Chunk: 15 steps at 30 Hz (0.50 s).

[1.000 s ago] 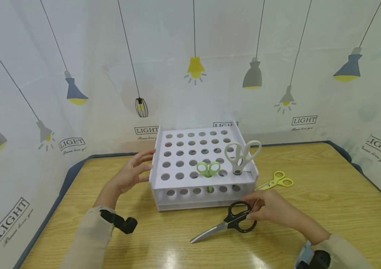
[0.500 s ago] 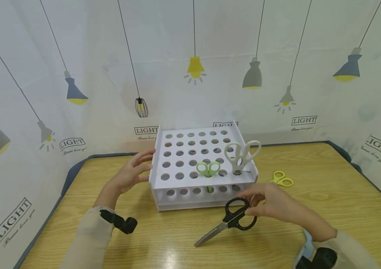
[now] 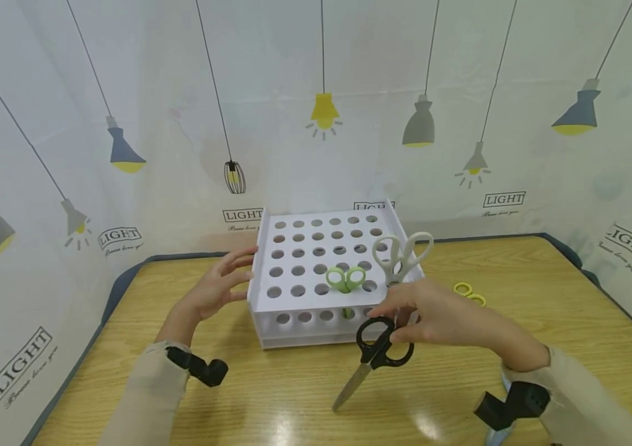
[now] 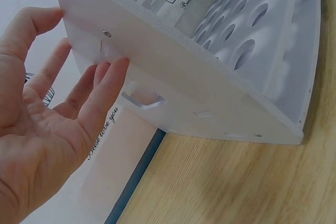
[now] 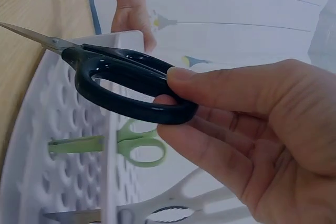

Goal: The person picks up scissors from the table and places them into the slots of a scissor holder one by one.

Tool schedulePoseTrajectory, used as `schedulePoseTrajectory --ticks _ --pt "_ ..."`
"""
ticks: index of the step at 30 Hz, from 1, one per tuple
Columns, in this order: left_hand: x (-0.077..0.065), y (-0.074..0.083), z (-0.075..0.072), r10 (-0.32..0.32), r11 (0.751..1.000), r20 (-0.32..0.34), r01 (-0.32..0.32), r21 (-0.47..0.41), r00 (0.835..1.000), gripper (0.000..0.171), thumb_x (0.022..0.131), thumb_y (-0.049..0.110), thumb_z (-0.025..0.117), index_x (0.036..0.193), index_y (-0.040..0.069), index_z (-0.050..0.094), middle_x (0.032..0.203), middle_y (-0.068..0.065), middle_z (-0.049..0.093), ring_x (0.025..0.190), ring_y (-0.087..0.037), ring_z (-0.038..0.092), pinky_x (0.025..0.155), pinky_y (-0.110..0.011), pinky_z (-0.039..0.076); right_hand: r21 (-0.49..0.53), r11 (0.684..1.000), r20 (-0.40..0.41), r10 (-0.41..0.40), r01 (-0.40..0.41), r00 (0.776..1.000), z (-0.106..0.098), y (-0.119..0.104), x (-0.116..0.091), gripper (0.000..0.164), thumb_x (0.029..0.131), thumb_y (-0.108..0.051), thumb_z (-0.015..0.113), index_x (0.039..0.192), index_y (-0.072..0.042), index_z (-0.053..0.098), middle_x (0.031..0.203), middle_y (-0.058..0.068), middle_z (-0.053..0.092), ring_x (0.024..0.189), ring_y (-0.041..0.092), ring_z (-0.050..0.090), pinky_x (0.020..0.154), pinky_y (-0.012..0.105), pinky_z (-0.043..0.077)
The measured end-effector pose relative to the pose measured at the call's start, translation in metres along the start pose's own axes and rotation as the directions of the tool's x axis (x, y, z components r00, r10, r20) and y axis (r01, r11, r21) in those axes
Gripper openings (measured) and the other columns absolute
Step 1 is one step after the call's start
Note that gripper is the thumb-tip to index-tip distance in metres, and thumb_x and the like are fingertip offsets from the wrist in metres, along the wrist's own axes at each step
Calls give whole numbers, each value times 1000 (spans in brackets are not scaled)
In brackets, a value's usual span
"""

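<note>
Black-handled scissors (image 3: 374, 353) hang from my right hand (image 3: 433, 313), thumb and fingers pinching the handles, blades slanting down toward the lower left. They are in front of a white two-tier rack (image 3: 294, 303) full of round holes. My left hand (image 3: 218, 285) touches the rack's left side panel with its fingertips, fingers spread and loosely bent, as the left wrist view shows. Green-handled scissors (image 3: 346, 280) stand blades down in a front-row hole. White-handled scissors (image 3: 402, 257) stand at the front right corner, their lower part behind my right hand in the head view.
Yellow-handled scissors (image 3: 469, 293) lie on the wooden table (image 3: 561, 310) right of the rack, partly hidden by my right hand. A light blue object (image 3: 499, 433) is partly covered by my right sleeve. A curtain printed with lamps (image 3: 182, 124) rises behind the table.
My right hand has lifted the black-handled scissors and moved slightly left and up; the blades have tilted more steeply downward. My left hand and the rack have stayed in place.
</note>
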<state>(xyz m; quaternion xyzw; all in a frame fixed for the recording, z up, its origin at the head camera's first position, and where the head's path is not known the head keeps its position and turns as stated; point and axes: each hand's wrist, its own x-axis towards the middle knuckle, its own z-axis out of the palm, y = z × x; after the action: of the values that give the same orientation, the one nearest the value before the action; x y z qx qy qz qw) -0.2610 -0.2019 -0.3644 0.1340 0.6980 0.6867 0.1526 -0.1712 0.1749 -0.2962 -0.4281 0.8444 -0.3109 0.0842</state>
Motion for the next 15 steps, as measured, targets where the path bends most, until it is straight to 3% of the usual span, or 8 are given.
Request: schedulePoseTrajectory --ticks 7,15 --pt "1 0 0 -3 1000 0 3 0 1000 58 92 12 55 143 14 28 144 -15 25 122 -32 37 87 -43 47 -96 988 65 -111 117 992 -21 -17 20 35 75 -2 72 110 -3 65 96 1 61 75 5 60 61 20 51" --pt "0 0 1 -1 1000 -2 1 -7 1000 58 92 12 55 143 15 29 144 -15 25 121 -32 38 86 -43 47 -198 950 113 -220 239 969 -44 -45 48 34 76 -4 72 110 -6 66 93 -5 62 74 2 59 67 22 51"
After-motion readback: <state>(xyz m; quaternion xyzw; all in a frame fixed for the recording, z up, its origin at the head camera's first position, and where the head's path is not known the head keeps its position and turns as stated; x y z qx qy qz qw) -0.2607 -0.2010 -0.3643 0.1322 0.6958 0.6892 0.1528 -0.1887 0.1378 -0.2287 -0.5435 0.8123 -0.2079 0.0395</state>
